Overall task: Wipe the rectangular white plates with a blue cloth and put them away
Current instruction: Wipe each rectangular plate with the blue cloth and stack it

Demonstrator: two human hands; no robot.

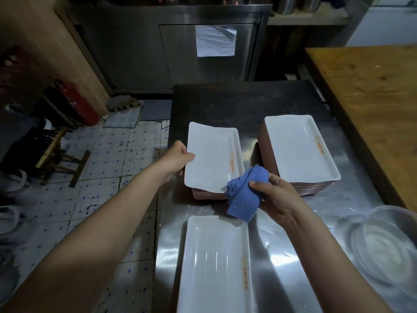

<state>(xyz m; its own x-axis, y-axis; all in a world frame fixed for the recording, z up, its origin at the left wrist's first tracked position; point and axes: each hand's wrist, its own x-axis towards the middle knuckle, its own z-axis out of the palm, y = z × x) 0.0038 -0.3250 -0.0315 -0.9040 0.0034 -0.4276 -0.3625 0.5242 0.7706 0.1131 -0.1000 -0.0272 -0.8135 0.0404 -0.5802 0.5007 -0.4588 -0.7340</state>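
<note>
My left hand [177, 159] grips the left edge of a rectangular white plate [209, 157], which is tilted above a low stack of plates [208, 195]. My right hand [277, 195] holds a folded blue cloth [244, 195] against that plate's near right corner. A taller stack of white plates [300, 147] stands to the right. Another white plate [214, 265] lies closest to me on the steel table [288, 245].
A clear plastic bowl [383, 245] sits at the table's right edge. A wooden table [372, 105] runs along the right. A steel cabinet [180, 48] stands at the back. On the tiled floor to the left are a wooden stool [58, 159] and a red extinguisher [79, 102].
</note>
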